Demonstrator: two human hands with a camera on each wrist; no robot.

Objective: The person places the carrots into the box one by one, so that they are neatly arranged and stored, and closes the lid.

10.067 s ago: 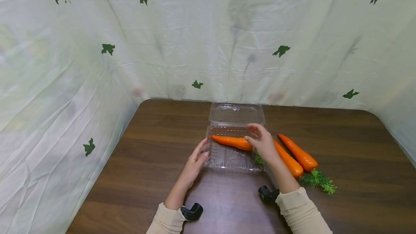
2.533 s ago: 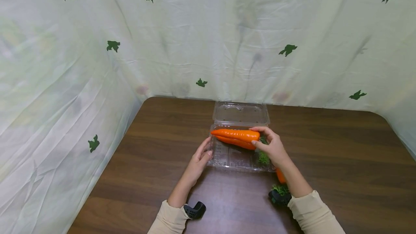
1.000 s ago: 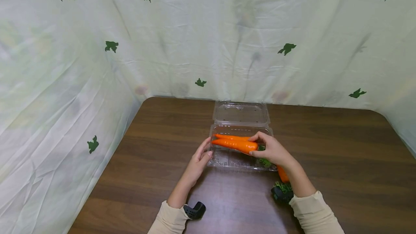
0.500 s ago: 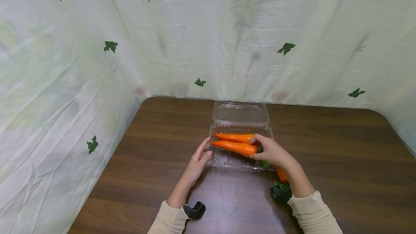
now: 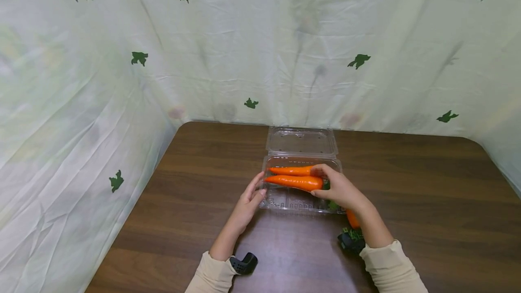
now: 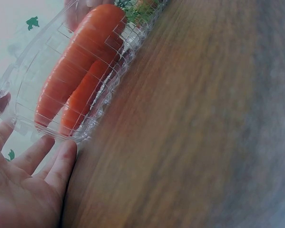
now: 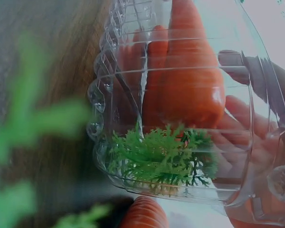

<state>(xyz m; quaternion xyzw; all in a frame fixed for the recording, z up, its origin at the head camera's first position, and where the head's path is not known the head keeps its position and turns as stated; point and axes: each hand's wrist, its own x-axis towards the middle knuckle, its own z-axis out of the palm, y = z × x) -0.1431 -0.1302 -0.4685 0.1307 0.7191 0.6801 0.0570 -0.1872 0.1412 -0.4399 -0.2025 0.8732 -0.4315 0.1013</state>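
A clear plastic clamshell tray lies on the wooden table with its lid folded back. Two orange carrots lie side by side in it, the far carrot and the near carrot. My right hand grips the thick leafy end of the near carrot; its fingers show through the plastic. My left hand rests with straight fingers against the tray's left wall. A third carrot lies on the table, mostly hidden under my right forearm.
The brown table is bounded by a pale leaf-printed cloth hanging behind and on both sides. Green carrot tops press against the tray's near right corner. The third carrot's end lies just outside that corner.
Over the last second my right hand lowered the second carrot into the tray beside the first. Ten seconds ago the tray held one carrot and two lay on the table. My left hand stayed put.
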